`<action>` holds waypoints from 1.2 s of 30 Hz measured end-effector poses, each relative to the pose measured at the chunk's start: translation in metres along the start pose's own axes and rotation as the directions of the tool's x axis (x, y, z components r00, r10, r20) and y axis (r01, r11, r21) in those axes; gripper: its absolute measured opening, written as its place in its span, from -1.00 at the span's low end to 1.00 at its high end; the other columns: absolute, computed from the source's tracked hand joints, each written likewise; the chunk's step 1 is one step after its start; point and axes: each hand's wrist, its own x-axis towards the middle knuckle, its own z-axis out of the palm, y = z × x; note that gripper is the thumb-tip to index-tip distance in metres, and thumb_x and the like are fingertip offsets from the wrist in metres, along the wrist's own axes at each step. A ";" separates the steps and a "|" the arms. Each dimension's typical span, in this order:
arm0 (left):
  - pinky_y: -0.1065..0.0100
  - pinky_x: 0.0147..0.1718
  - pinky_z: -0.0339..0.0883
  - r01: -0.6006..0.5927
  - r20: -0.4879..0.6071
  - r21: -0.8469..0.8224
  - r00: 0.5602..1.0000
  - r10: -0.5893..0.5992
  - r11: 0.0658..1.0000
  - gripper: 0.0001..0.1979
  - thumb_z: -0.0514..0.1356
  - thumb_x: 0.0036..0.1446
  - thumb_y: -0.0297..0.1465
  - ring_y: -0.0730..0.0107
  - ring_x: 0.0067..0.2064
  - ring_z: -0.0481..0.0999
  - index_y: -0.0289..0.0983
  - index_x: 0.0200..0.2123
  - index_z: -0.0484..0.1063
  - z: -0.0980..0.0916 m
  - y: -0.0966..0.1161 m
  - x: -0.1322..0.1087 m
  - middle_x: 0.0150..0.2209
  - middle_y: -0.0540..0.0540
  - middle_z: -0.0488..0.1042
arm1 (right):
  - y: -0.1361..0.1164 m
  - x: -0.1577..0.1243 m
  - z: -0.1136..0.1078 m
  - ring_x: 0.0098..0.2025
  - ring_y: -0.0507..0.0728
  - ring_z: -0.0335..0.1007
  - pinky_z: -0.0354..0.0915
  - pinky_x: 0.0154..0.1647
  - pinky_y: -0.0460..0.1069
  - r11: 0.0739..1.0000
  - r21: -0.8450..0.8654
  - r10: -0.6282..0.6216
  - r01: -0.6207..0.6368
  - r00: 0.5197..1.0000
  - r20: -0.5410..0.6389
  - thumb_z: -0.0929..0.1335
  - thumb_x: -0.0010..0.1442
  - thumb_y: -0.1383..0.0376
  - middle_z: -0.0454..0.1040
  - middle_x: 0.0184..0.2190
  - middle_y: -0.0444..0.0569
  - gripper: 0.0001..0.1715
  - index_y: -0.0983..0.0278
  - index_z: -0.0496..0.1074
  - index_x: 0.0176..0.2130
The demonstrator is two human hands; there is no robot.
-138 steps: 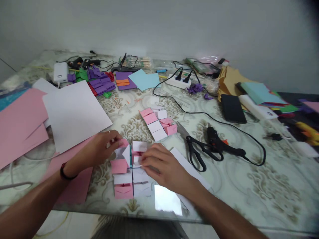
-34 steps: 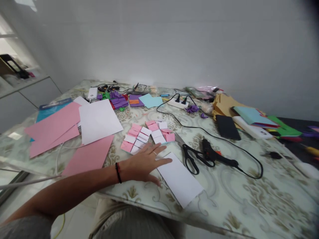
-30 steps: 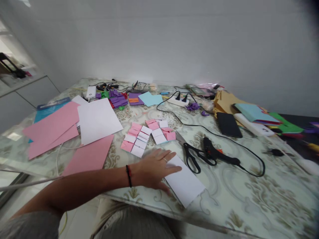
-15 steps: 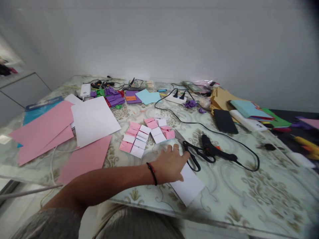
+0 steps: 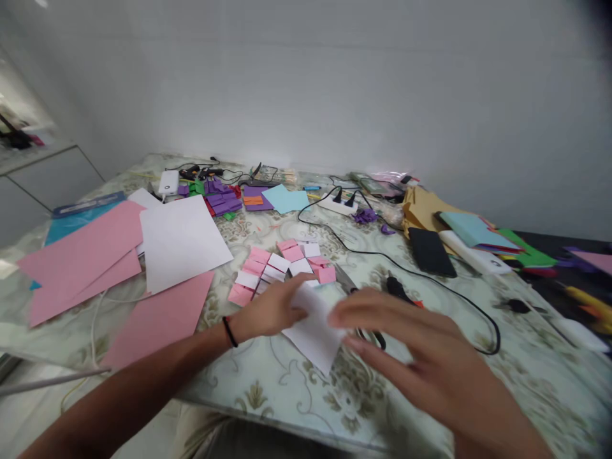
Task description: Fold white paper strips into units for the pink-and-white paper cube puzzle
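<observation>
One white sheet | left hand pinches it | right hand: grip unclear | room before front table edge

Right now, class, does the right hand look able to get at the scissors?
Probably yes: the open right hand is close by, the white paper is left of the scissors, and nothing seems to cover them, though the hand hides part from view.

Pale grey wall behind a floral-patterned table, whitish floor below.
</observation>
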 end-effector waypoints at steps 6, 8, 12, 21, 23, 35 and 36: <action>0.16 0.21 0.38 0.172 -0.121 -0.134 0.975 -0.188 0.976 -0.51 0.22 0.27 -0.40 0.09 0.27 0.47 -0.13 0.27 0.41 -0.042 -0.026 -0.019 0.30 -0.10 0.47 | 0.097 0.036 0.021 -0.02 0.20 0.55 0.44 0.05 0.09 0.994 0.030 0.112 -0.108 0.966 -0.233 0.37 0.40 0.22 0.60 -0.12 0.05 -0.80 0.17 0.62 -0.14; 0.21 0.11 0.44 0.217 -0.252 -0.213 0.930 -0.268 0.953 -0.62 0.19 0.31 -0.36 0.11 0.19 0.53 -0.18 0.17 0.50 -0.049 -0.033 -0.021 0.20 -0.11 0.55 | 0.113 0.033 0.031 0.01 0.19 0.54 0.46 0.03 0.07 0.980 0.123 0.180 -0.154 0.951 -0.250 0.35 0.42 0.20 0.58 -0.08 0.08 -0.77 0.19 0.61 -0.07; 0.36 -0.24 0.46 0.238 -0.367 -0.358 0.853 -0.370 0.903 -0.65 0.19 0.33 -0.23 0.20 -0.07 0.60 -0.24 0.08 0.56 -0.053 -0.038 -0.024 0.11 -0.16 0.58 | 0.116 0.021 0.042 0.03 0.16 0.54 0.48 0.08 0.06 0.947 0.260 0.234 -0.188 0.960 -0.157 0.37 0.42 0.18 0.53 0.05 0.09 -0.63 0.13 0.54 0.16; 0.46 -0.60 0.17 0.304 -0.197 -0.456 0.882 -0.428 0.837 -0.67 0.19 0.34 -0.16 0.46 -0.47 0.37 -0.15 0.03 0.59 -0.047 -0.020 -0.029 -0.02 -0.10 0.61 | 0.093 0.019 0.047 0.08 0.22 0.58 0.51 0.09 0.09 0.945 0.267 0.184 -0.188 0.982 0.041 0.48 0.31 0.24 0.61 0.07 0.04 -0.56 -0.01 0.59 0.16; 0.45 -0.63 0.13 0.309 -0.132 -0.460 0.903 -0.409 0.833 -0.66 0.18 0.35 -0.15 0.45 -0.49 0.36 -0.11 0.07 0.59 -0.043 -0.017 -0.031 -0.06 -0.09 0.63 | 0.090 0.019 0.049 0.08 0.24 0.60 0.53 0.06 0.08 0.919 0.340 0.193 -0.200 0.980 0.056 0.50 0.29 0.24 0.62 0.08 0.06 -0.59 0.01 0.62 0.12; 0.06 0.18 0.44 0.212 -0.130 -0.435 0.947 -0.295 0.875 -0.58 0.12 0.37 0.02 -0.04 0.22 0.52 0.02 0.09 0.61 -0.047 -0.010 -0.045 0.19 -0.07 0.58 | 0.084 0.018 0.054 -0.15 0.22 0.63 0.50 -0.15 0.03 0.865 0.422 0.293 -0.270 0.956 0.010 0.50 0.24 -0.05 0.71 -0.18 0.02 -0.61 0.15 0.72 -0.13; 0.03 0.19 0.43 0.177 -0.149 -0.461 0.951 -0.273 0.869 -0.55 0.12 0.36 0.06 -0.06 0.23 0.51 0.02 0.10 0.61 -0.048 -0.011 -0.046 0.19 -0.08 0.58 | 0.085 0.017 0.055 -0.17 0.21 0.62 0.49 -0.15 0.04 0.866 0.418 0.313 -0.276 0.949 -0.022 0.43 0.32 -0.06 0.70 -0.22 0.02 -0.59 0.17 0.72 -0.19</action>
